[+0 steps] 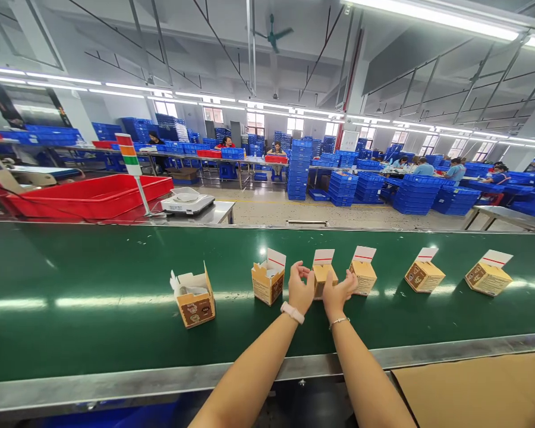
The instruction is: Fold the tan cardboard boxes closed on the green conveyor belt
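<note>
At far left, beyond a green belt (116, 345), sits a red bin (84, 212), with a white scale (187, 204) to its right. On the belt, the leftmost box (195, 306) stands with flaps up, then the second box (267, 286), also open-topped. Next comes the left hand (301, 289), fingers parted and loosely curved. The third box (323, 271) stands between both hands, white flap raised. The right hand (337, 292) is at its other side, thumb and fingers apart; whether either hand touches it, I cannot tell. Farther right stand the fourth box (364, 277), fifth box (424, 277) and sixth box (489, 279), white flaps raised.
</note>
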A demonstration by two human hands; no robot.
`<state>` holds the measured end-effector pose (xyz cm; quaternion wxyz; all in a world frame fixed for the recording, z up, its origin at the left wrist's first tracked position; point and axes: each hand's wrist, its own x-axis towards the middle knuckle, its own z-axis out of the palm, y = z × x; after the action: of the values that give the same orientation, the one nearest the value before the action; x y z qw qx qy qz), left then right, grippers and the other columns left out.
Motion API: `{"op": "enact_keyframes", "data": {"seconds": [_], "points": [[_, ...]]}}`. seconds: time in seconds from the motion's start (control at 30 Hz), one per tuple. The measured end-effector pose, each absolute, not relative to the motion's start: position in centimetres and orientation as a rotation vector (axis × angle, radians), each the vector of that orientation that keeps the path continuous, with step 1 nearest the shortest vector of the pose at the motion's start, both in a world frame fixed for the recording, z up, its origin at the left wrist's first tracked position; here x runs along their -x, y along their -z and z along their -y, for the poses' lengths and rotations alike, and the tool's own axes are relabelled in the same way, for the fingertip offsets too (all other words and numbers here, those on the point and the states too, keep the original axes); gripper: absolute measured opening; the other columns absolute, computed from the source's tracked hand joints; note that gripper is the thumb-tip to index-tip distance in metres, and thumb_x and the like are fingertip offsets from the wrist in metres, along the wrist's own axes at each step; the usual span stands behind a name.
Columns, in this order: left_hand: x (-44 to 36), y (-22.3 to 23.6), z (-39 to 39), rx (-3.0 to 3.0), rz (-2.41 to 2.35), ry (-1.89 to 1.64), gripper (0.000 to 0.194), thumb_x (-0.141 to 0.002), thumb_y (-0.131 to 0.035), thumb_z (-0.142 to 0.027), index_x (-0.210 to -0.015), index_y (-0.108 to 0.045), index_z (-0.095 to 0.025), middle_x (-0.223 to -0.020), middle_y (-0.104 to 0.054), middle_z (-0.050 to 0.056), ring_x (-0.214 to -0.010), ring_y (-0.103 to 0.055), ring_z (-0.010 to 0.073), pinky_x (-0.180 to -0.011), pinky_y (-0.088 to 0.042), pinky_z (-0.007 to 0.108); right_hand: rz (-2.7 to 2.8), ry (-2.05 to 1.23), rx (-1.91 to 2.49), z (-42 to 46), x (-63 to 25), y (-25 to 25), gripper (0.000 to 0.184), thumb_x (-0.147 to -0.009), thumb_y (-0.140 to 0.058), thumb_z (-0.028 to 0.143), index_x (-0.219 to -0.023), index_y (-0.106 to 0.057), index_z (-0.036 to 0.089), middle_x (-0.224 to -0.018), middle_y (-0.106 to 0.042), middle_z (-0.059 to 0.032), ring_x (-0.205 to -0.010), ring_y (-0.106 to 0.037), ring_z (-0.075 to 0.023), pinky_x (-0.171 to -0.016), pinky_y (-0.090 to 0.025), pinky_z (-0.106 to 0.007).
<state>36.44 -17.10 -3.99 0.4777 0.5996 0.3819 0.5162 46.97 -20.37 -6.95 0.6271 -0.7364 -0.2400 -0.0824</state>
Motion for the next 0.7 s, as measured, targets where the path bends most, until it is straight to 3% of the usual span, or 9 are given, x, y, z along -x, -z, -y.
{"op": "enact_keyframes", "data": {"seconds": [0.07, 0.2, 0.27, 0.33, 0.47, 0.57, 0.63, 0.7], "points": [[-33.9, 5.0, 17.9, -1.447, -0.919, -1.416, 0.041, -0.079, -0.061, -0.039, -0.111, -0.048, -0.017, -0.102, -0.057, 0.01, -0.099, -0.058, 0.0218, -0.091, -0.046, 0.038, 0.805, 0.412, 1.602, 21.1, -45.1, 7.7, 0.06, -0.081, -0.052, 0.047, -0.128, -0.041, 0.012, -0.141, -0.033, -0.025, -0.139, -0.025, -0.0378, -0.107, -0.026, -0.062], [-29.7, 6.0, 15.5, -1.317, -0.935, -1.667, 0.063, -0.076, -0.056, -0.055, -0.121, -0.04, -0.015, -0.131, -0.042, 0.019, -0.128, -0.04, 0.0277, -0.107, -0.033, 0.043, 1.424, 0.59, 1.39, 20.3, -41.1, 8.8, 0.059, -0.089, -0.046, 0.042, -0.14, -0.034, 0.015, -0.143, -0.039, -0.0201, -0.137, -0.035, -0.0322, -0.106, -0.035, -0.056], [-28.5, 5.8, 13.1, -1.314, -0.842, -1.576, 0.06, -0.078, -0.053, -0.059, -0.119, -0.047, -0.016, -0.132, -0.047, 0.017, -0.128, -0.042, 0.0268, -0.107, -0.034, 0.041, 1.582, 0.45, 1.359, 19.2, -39.8, 8.8, 0.057, -0.09, -0.044, 0.04, -0.142, -0.036, 0.017, -0.141, -0.046, -0.0169, -0.135, -0.039, -0.0298, -0.105, -0.038, -0.052], [-28.0, 5.4, 11.2, -1.356, -0.746, -1.395, 0.054, -0.077, -0.054, -0.06, -0.108, -0.058, -0.016, -0.117, -0.06, 0.013, -0.115, -0.055, 0.0253, -0.101, -0.041, 0.038, 1.586, 0.292, 1.351, 18.0, -39.1, 8.5, 0.05, -0.09, -0.045, 0.04, -0.135, -0.049, 0.02, -0.134, -0.055, -0.014, -0.131, -0.045, -0.0294, -0.104, -0.039, -0.052], [-28.6, 5.0, 10.0, -1.36, -0.731, -1.247, 0.052, -0.074, -0.064, -0.051, -0.112, -0.061, -0.015, -0.095, -0.07, 0.007, -0.089, -0.065, 0.0203, -0.087, -0.05, 0.033, 1.317, 0.106, 1.341, 16.4, -39.0, 7.7, 0.027, -0.083, -0.055, 0.043, -0.09, -0.071, 0.023, -0.103, -0.07, -0.0096, -0.114, -0.057, -0.0281, -0.1, -0.042, -0.049], [-29.8, 4.9, 10.4, -1.326, -0.804, -1.198, 0.055, -0.076, -0.068, -0.038, -0.124, -0.054, -0.015, -0.084, -0.069, 0.004, -0.081, -0.066, 0.0182, -0.081, -0.052, 0.031, 1.132, 0.103, 1.391, 15.6, -39.1, 7.5, 0.032, -0.083, -0.053, 0.042, -0.061, -0.062, 0.021, -0.086, -0.067, -0.0099, -0.098, -0.059, -0.0258, -0.093, -0.044, -0.045], [-30.5, 4.7, 10.7, -1.295, -0.883, -1.185, 0.064, -0.076, -0.068, -0.027, -0.133, -0.043, -0.015, -0.085, -0.067, 0.003, -0.081, -0.066, 0.017, -0.081, -0.052, 0.03, 0.987, 0.107, 1.444, 15.1, -39.1, 7.7, 0.03, -0.082, -0.054, 0.041, -0.061, -0.058, 0.02, -0.088, -0.064, -0.0111, -0.095, -0.058, -0.0257, -0.091, -0.044, -0.044], [-31.2, 4.4, 10.9, -1.262, -0.972, -1.163, 0.073, -0.074, -0.068, -0.019, -0.138, -0.033, -0.017, -0.095, -0.065, 0.005, -0.082, -0.066, 0.0156, -0.081, -0.052, 0.03, 0.846, 0.107, 1.492, 14.6, -39.2, 8.1, 0.022, -0.078, -0.056, 0.04, -0.074, -0.06, 0.019, -0.094, -0.061, -0.0122, -0.098, -0.056, -0.0269, -0.09, -0.044, -0.044]]}}
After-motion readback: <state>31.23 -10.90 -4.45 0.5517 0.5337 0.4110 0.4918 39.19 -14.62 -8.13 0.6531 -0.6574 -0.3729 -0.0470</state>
